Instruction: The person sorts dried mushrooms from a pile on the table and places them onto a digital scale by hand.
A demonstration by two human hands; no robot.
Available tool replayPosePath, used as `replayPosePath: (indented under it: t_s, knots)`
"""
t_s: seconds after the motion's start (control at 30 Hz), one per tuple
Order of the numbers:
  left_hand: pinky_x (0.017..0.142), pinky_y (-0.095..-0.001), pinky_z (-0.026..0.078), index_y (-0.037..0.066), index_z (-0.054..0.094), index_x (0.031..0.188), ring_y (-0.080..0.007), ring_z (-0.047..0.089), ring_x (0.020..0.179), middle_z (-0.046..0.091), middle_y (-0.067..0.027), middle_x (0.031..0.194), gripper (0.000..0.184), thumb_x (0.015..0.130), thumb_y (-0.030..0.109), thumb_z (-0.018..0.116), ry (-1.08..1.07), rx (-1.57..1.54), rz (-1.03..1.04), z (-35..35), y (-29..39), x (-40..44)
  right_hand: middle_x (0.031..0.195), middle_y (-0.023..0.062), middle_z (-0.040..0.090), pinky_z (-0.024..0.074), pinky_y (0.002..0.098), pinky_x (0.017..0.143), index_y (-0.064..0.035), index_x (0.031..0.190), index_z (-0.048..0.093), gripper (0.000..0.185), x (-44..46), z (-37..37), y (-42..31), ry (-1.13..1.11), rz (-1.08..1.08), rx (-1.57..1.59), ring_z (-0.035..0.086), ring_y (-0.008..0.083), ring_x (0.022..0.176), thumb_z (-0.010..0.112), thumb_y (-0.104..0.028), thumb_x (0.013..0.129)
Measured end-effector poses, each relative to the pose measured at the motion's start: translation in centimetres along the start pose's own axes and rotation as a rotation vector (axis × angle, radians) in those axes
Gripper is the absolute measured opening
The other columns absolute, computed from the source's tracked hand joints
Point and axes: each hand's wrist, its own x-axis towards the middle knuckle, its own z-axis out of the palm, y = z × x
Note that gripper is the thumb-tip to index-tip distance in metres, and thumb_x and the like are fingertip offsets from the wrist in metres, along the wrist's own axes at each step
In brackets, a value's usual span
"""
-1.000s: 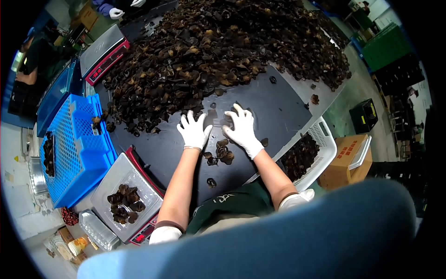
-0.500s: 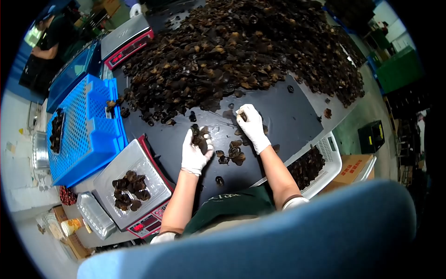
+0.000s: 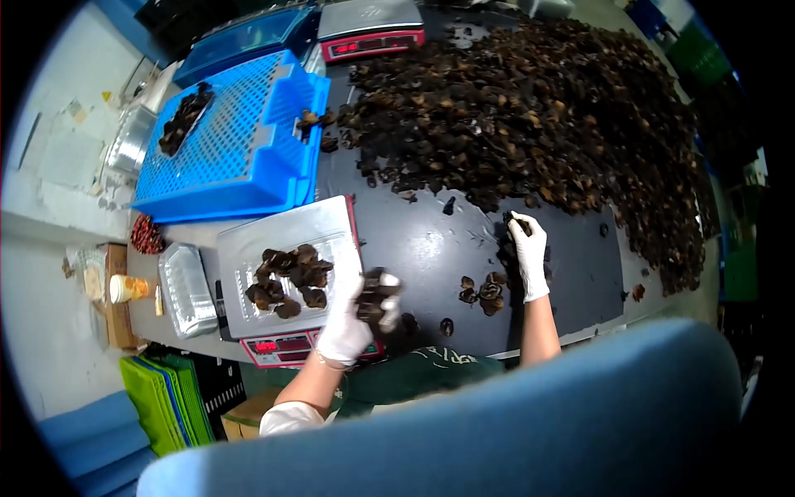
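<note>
My left hand (image 3: 346, 325), in a white glove, is closed around several dark wood ear mushrooms (image 3: 375, 305) and is beside the near right edge of a scale (image 3: 339, 228). On that scale's plate is a clear plastic tray (image 3: 271, 313) with a small group of wood ear mushrooms in it. My right hand (image 3: 532, 258), also gloved, pinches a dark piece by its fingertips, above the dark table mat (image 3: 418, 224). A small cluster of wood ear mushrooms (image 3: 490, 294) lies between my hands.
A large heap of wood ear mushrooms (image 3: 546, 108) covers the far side. At left stand a blue crate (image 3: 228, 178) and stacked clear trays (image 3: 187, 290). A second scale (image 3: 373, 21) is at the back. A blue surface (image 3: 464, 422) blocks the near view.
The view has swung left. My left hand has moved from over the mat towards the scale, still holding its mushrooms. My right hand remains over the mat, fingers pinched.
</note>
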Motion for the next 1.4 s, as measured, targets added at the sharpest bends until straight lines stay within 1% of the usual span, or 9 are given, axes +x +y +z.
replayPosePath:
  t_s: [0.07,0.13,0.33,0.4,0.73,1.03,1.1,1.23,1.4]
  knots:
    - [0.067,-0.0306,0.050,0.006,0.061,0.113,-0.0175,0.060,0.078,0.064,-0.0073,0.102,0.040,0.096,0.042,0.058,0.380,0.000,0.346,-0.4,3.0,-3.0,0.089,0.0028,0.067,0.0491,0.0240,0.069,-0.0034,0.104,0.070,0.017,-2.2,3.2,-4.3,-0.142,0.038,0.041,0.060,0.0087,0.077,0.069,-0.006,0.087]
    - [0.073,-0.0288,0.052,0.004,0.061,0.116,-0.0171,0.063,0.084,0.065,-0.0071,0.104,0.033,0.097,0.030,0.057,0.458,0.439,0.660,-5.3,5.4,-5.3,0.094,0.0050,0.066,0.0513,0.0252,0.072,-0.0038,0.103,0.070,0.018,-4.0,7.2,-7.4,-0.328,-0.231,-0.012,0.062,0.0116,0.084,0.068,-0.004,0.085]
    - [0.086,-0.0414,0.049,0.008,0.064,0.117,-0.0340,0.060,0.095,0.060,-0.0164,0.102,0.041,0.077,0.013,0.069,0.660,1.782,0.732,-9.1,8.3,-7.0,0.109,0.0089,0.061,0.0552,0.0326,0.081,-0.0099,0.099,0.071,0.020,-9.7,18.3,-15.6,-0.936,-0.533,-0.030,0.065,0.0248,0.096,0.073,-0.010,0.079]
    - [0.092,-0.0454,0.045,0.012,0.064,0.121,-0.0367,0.055,0.104,0.056,-0.0171,0.111,0.048,0.074,0.017,0.071,0.654,1.988,0.736,-9.6,7.9,-7.1,0.112,0.0099,0.060,0.0545,0.0368,0.083,-0.0095,0.098,0.069,0.022,-10.5,21.7,-15.8,-0.948,-0.941,-0.087,0.064,0.0281,0.097,0.074,-0.013,0.077]
    - [0.106,-0.0484,0.037,0.014,0.060,0.129,-0.0395,0.045,0.124,0.045,-0.0202,0.137,0.066,0.066,0.025,0.078,0.633,1.897,0.808,-10.2,8.7,-9.3,0.138,0.0205,0.049,0.0465,0.0471,0.096,-0.0092,0.140,0.047,0.076,-11.1,22.8,-19.3,-1.134,-0.948,-0.472,0.057,0.0405,0.108,0.075,-0.028,0.073]
    - [0.105,-0.0461,0.040,0.008,0.057,0.130,-0.0372,0.048,0.123,0.047,-0.0191,0.135,0.068,0.069,0.030,0.077,0.778,1.785,0.868,-11.8,11.1,-12.0,0.126,0.0184,0.059,0.0452,0.0403,0.102,-0.0033,0.120,0.061,0.043,-7.6,18.5,-16.1,-0.943,-0.548,-0.271,0.057,0.0335,0.118,0.071,-0.017,0.081]
    - [0.106,-0.0469,0.038,0.012,0.057,0.133,-0.0369,0.046,0.125,0.047,-0.0183,0.137,0.079,0.066,0.045,0.081,0.684,1.880,0.831,-10.8,11.3,-11.5,0.122,0.0176,0.061,0.0460,0.0401,0.100,-0.0033,0.119,0.062,0.042,-8.0,18.6,-15.3,-0.948,-0.549,-0.272,0.058,0.0333,0.115,0.071,-0.017,0.080]
    - [0.114,-0.0667,0.008,0.021,0.049,0.143,-0.0453,0.025,0.141,0.036,-0.0170,0.150,0.101,0.059,0.068,0.077,0.524,2.137,0.596,-8.2,11.3,-9.0,0.104,0.0136,0.066,0.0475,0.0393,0.090,-0.0058,0.109,0.065,0.037,-9.1,18.7,-17.1,-1.045,-0.679,-0.410,0.060,0.0323,0.102,0.073,-0.026,0.079]
    - [0.113,-0.0667,0.012,0.022,0.048,0.144,-0.0467,0.024,0.141,0.033,-0.0167,0.153,0.100,0.060,0.067,0.077,0.416,2.259,0.475,-9.7,9.7,-5.6,0.094,0.0090,0.064,0.0477,0.0401,0.084,-0.0092,0.098,0.067,0.023,-10.9,19.6,-14.9,-1.081,-0.861,-0.538,0.062,0.0284,0.093,0.069,-0.026,0.083]
